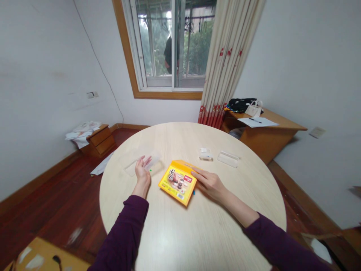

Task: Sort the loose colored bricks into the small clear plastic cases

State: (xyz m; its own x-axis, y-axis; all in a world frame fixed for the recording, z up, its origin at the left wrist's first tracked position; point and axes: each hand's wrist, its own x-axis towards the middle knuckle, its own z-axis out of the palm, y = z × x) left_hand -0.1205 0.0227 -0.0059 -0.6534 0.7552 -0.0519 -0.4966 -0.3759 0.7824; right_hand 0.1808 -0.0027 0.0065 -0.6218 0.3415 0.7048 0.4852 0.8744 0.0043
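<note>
- Right hand [211, 184] is closed on the right edge of the yellow Go game box [178, 184], slantwise near the middle of the round table [175, 237].
- Left hand [143, 172] has fingers parted at a clear plastic case [130, 168]; whether it grips I cannot tell.
- Risk: one-sided hold could let the box twist or slip.
</note>
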